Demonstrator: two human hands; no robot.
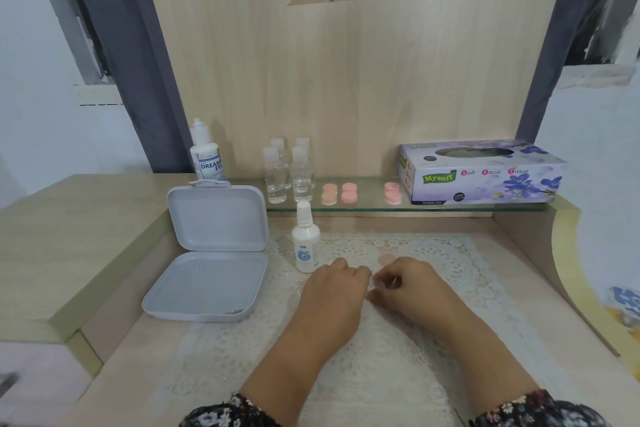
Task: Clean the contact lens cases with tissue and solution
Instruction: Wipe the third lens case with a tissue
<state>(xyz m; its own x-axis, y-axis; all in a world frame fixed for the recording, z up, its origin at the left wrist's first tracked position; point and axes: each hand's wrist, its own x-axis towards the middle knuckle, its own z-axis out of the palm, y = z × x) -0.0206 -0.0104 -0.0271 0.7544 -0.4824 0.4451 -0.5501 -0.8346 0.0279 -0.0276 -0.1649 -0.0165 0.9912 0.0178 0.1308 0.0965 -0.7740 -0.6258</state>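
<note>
Over the lace mat (pixel 433 253) my left hand (pixel 332 295) and my right hand (pixel 412 284) meet, fingers curled around a small pink lens case (pixel 379 284) that is mostly hidden between them. A loose pink cap (pixel 387 258) lies on the mat just behind my right hand. A small white solution bottle (pixel 305 243) stands capped, left of my left hand. More pink lens cases (pixel 339 192) sit in pairs on the glass shelf (pixel 450 207). At the shelf's right end is the tissue box (pixel 481 172).
An open grey hinged box (pixel 211 253) lies at the left of the desk. A large solution bottle (pixel 207 152) and several clear bottles (pixel 287 173) stand on the shelf. Raised wooden ledges border the desk on both sides.
</note>
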